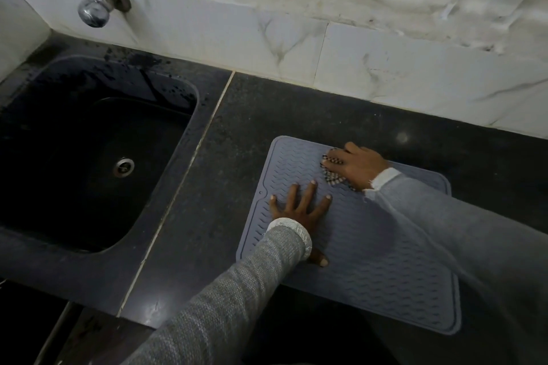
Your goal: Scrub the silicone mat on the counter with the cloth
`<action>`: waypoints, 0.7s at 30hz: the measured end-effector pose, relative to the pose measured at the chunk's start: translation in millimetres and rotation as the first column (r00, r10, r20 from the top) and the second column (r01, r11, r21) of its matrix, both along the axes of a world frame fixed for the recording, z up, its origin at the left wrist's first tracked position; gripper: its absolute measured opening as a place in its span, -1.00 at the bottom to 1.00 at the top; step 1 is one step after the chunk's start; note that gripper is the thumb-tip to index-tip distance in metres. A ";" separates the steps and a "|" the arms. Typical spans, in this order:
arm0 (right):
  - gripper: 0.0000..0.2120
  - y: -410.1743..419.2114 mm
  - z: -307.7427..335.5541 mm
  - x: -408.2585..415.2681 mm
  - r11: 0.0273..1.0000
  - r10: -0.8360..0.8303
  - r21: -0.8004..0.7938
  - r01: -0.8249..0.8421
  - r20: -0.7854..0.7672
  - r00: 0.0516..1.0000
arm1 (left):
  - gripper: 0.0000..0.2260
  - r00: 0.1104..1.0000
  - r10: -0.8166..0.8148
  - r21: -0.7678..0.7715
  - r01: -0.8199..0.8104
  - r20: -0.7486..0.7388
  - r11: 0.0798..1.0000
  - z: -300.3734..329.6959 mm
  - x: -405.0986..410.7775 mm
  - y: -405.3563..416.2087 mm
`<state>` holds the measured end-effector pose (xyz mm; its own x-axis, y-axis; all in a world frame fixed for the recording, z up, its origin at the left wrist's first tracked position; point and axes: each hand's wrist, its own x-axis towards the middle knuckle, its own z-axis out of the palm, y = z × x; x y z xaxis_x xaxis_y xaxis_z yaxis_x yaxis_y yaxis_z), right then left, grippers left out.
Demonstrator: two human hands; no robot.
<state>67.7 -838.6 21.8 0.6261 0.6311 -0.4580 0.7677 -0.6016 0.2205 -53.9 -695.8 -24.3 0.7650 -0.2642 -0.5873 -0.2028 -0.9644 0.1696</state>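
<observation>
A grey-blue ribbed silicone mat (pixel 370 261) lies flat on the dark counter (pixel 243 133), right of the sink. My left hand (pixel 299 210) presses on the mat's left part with fingers spread and straight. My right hand (pixel 355 166) holds a checked black-and-white cloth (pixel 332 170) against the mat's far edge, fingers curled over the bunched cloth. Most of the cloth is hidden under that hand.
A black sink (pixel 89 157) with a metal drain (pixel 123 167) lies to the left, under a chrome tap (pixel 93 6). White marble-patterned wall tiles (pixel 385 68) run along the back. The mat's near edge overhangs the counter's front edge.
</observation>
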 end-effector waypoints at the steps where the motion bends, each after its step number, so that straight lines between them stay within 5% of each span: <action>1: -0.30 -3.3 0.7 1.1 1.000 -0.004 -0.001 0.004 -0.003 1.000 | 0.15 1.000 -0.001 0.000 0.001 0.001 1.000 0.8 -0.1 -0.5; 7: -0.51 52.5 10.3 9.5 0.951 -0.154 0.265 0.158 -0.035 0.987 | 0.15 1.000 0.001 -0.006 -0.001 -0.001 1.000 1.6 -0.3 1.6; 18: -0.40 23.6 3.6 11.8 1.000 -0.013 0.012 0.014 -0.066 0.998 | 0.15 1.000 -0.001 -0.010 0.001 0.009 1.000 -4.8 0.3 1.6; 21: -0.51 42.5 7.7 16.4 0.990 -0.060 0.123 0.065 -0.041 0.997 | 0.15 1.000 0.001 -0.019 -0.001 0.008 1.000 -3.2 0.2 2.6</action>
<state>84.1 -796.1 29.5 0.6503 0.6445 -0.4021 0.7339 -0.6697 0.1134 -53.7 -693.2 -27.6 0.7698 -0.2745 -0.5763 -0.2029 -0.9612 0.1867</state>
